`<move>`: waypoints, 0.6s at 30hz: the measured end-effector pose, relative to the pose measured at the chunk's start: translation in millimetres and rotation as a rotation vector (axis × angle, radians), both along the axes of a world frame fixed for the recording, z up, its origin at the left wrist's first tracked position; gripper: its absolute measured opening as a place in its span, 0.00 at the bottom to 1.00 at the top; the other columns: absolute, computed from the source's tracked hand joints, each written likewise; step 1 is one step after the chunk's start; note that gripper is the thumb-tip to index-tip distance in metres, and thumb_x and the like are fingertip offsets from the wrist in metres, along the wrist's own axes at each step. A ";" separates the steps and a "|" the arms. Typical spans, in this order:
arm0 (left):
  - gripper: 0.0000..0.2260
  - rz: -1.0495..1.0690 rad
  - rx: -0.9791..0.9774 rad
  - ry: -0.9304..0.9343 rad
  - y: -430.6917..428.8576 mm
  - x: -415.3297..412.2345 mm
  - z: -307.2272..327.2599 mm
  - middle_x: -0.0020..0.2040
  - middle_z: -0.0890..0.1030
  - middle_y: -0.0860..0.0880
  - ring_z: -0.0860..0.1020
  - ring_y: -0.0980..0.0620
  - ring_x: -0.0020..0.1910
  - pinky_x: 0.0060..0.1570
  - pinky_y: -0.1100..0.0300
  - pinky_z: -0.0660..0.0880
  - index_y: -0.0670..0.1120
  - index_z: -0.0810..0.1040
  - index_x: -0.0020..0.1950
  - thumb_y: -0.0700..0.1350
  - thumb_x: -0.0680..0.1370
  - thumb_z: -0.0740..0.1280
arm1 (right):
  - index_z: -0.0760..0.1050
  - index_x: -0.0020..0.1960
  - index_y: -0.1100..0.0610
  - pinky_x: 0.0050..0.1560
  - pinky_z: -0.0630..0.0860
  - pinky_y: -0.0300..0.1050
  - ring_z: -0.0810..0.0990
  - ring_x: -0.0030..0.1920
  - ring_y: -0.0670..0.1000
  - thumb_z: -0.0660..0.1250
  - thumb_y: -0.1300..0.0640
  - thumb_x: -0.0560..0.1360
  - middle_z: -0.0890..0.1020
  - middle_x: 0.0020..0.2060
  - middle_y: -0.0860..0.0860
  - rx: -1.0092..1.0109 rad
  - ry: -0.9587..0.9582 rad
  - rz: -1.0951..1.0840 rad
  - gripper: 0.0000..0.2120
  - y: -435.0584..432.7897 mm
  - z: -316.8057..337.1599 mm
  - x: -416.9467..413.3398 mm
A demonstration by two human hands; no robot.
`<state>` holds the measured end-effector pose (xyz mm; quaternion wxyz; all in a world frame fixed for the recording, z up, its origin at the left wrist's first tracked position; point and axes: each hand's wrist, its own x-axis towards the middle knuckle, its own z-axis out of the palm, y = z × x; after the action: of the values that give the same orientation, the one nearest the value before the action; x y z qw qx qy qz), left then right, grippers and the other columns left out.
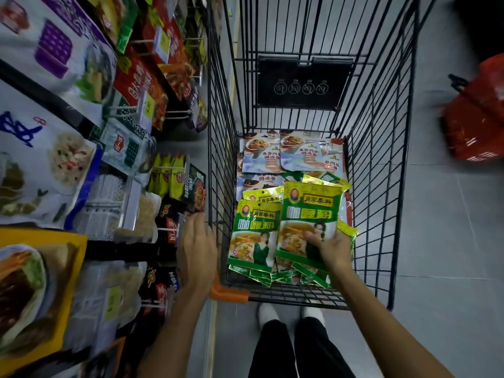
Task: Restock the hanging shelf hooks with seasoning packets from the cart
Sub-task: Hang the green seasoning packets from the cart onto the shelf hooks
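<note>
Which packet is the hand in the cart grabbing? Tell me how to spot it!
Look in the black wire shopping cart, at the end nearest the person, where green packets are piled. It is the green and yellow seasoning packet on the right of the pile's top. Unlike its twin packet beside it, the right hand pinches its lower corner.

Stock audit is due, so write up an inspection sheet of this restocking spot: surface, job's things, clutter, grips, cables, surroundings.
Surface: wire cart, its bottom mostly covered by packets.
Job's things: green packets heaped at the near end; blue-white sauce packets beyond them; shelf hooks on the left, carrying stock.
Clutter: nothing seen.
Grips: left grip has straight fingers at the cart's left rim and holds nothing; right grip pinches the top green packet.
Cables: nothing seen.
Surroundings: grey tiled floor; red basket at right.
</note>
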<state>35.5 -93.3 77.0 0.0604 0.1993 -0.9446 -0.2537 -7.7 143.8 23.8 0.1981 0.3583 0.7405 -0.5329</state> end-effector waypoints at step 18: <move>0.38 0.170 0.072 -0.544 63.2 -39.8 -111.5 0.65 0.72 0.39 0.72 0.41 0.63 0.58 0.49 0.73 0.39 0.61 0.71 0.42 0.68 0.78 | 0.76 0.46 0.61 0.46 0.81 0.55 0.83 0.46 0.57 0.75 0.61 0.69 0.83 0.45 0.58 -0.160 0.034 -0.065 0.10 30.4 -0.4 13.6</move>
<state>-4.3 -30.1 -34.4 -0.1811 0.3405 -0.8965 -0.2182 5.9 174.2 23.4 0.1961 0.3563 0.6868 -0.6024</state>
